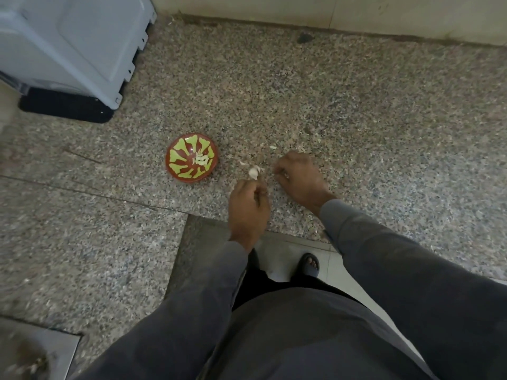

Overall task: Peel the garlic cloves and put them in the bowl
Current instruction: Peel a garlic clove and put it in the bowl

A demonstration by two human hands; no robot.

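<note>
A small red bowl (192, 158) with a green pattern stands on the granite counter and holds several peeled garlic cloves (201, 159). My left hand (248, 208) is just right of the bowl and pinches a pale garlic piece (253, 172) at its fingertips. My right hand (300, 178) hovers to the right with its fingers curled; something small and pale shows under them, too blurred to name. Bits of garlic skin (273, 147) lie on the counter beyond the hands.
A grey-white appliance (71, 48) on a black base (65, 106) stands at the back left. A wall (329, 12) runs along the back. The counter's front edge (288, 238) lies below my hands, with floor tiles and my sandalled foot (310, 266) beneath.
</note>
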